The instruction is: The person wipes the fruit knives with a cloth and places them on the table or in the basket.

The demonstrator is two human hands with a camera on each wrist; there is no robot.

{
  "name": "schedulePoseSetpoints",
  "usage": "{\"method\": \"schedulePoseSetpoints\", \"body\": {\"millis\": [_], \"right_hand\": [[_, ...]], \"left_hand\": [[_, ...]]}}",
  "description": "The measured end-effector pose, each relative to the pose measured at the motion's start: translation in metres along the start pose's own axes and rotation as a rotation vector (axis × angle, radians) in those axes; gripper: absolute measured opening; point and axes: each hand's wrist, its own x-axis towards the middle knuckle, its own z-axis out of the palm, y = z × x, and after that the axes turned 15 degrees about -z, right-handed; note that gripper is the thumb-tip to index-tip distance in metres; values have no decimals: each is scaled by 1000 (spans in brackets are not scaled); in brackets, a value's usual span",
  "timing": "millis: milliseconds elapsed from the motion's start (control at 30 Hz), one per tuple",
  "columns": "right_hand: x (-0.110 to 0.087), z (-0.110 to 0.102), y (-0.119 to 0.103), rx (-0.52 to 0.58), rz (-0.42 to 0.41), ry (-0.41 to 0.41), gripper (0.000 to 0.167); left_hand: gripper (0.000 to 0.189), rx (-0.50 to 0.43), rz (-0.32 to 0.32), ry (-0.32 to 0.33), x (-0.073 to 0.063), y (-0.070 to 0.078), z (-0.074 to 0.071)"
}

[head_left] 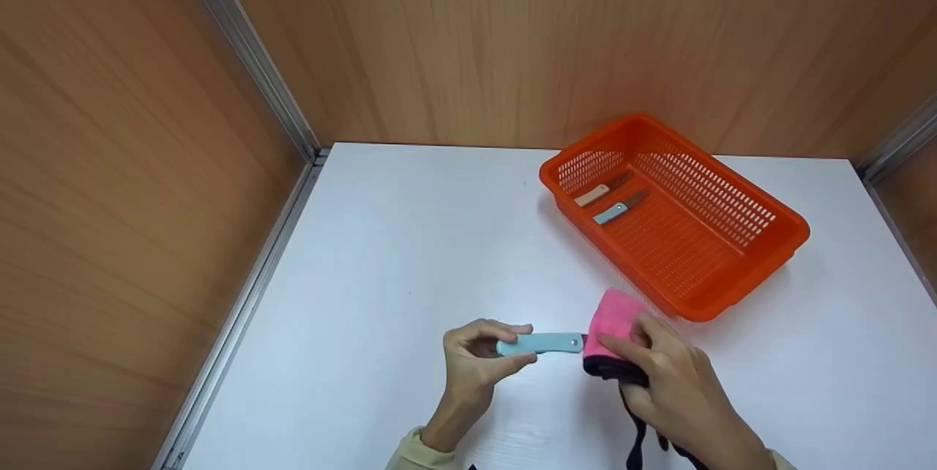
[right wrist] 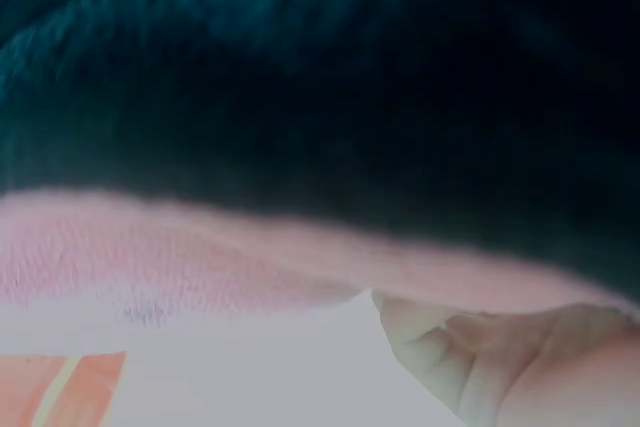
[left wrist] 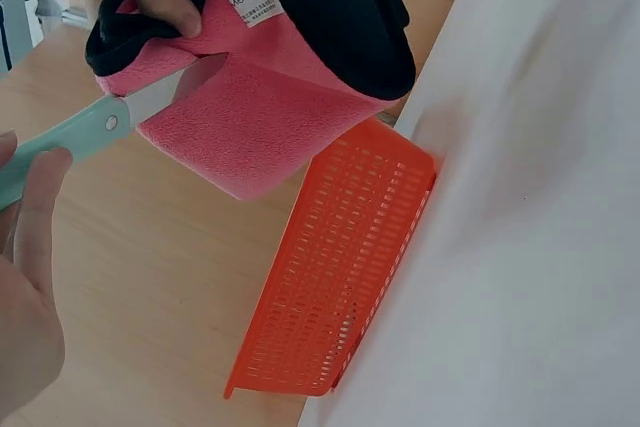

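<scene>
A folding-style knife with a light turquoise handle lies level in front of me. My left hand pinches the rear end of its handle between thumb and fingers. A pink cloth with black edging and a white label is gripped by my right hand. In the left wrist view the shiny blade lies against the pink cloth, its tip end touching a fold. Black straps hang below the right hand. Black and pink fabric fills most of the right wrist view, close and blurred.
An orange perforated basket stands at the back right of the white table. Inside, at its left end, are a cream-handled knife and a pale blue-handled knife. Wooden panels rise behind and beside the table.
</scene>
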Motion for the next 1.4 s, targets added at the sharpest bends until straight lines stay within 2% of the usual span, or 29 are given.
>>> {"method": "schedulePoseSetpoints", "body": {"millis": [300, 500, 667, 767, 1033, 1167, 1400], "right_hand": [[-3, -5, 7, 19, 59, -23, 46], [-10, -1, 17, 45, 83, 32, 45], [-17, 4, 27, 81, 147, 65, 45], [-19, 3, 31, 89, 169, 101, 49], [-19, -7, 33, 79, 146, 201, 56], [-16, -12, 28, 76, 118, 229, 57], [-7, -14, 15, 56, 15, 232, 56]], "left_hand": [[28, -7, -29, 40, -2, 5, -6], [23, 34, -17, 70, -3, 5, -10], [24, 104, 6, 98, -4, 5, -12], [25, 107, 13, 90, -4, 4, -13], [28, 136, -23, 116, -5, 1, -16], [26, 148, -35, 105, -5, -2, -15], [22, 156, 51, 23, -2, -7, -9]]}}
